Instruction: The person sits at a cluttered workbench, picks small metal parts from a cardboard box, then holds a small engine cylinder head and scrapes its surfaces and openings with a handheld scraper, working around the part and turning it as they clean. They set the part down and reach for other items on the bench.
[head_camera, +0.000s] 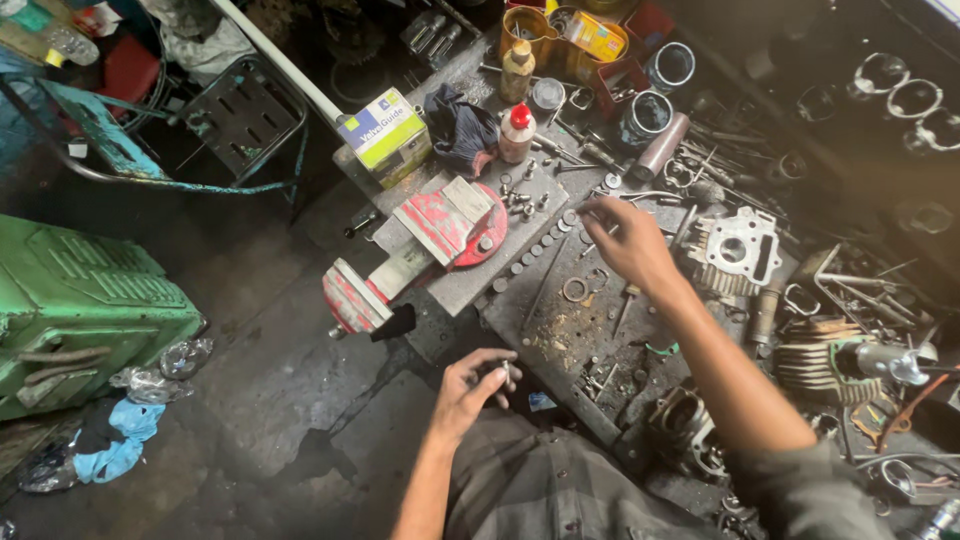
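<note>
Two hands are in my view: my left hand sits low, near my lap at the bench edge, fingers curled around a small metal part pinched between thumb and fingertips, too small for me to tell what it is. My right hand reaches out over the workbench, fingers drawn loosely together above a row of small round metal pieces; I cannot tell whether it has hold of anything. Just left of that row stands a red bench vise, with a box and a dark rag behind it. A red-capped bottle stands beside the rag. Right of my right hand lies a finned cylinder head, and a green machine sits on the floor far left
</note>
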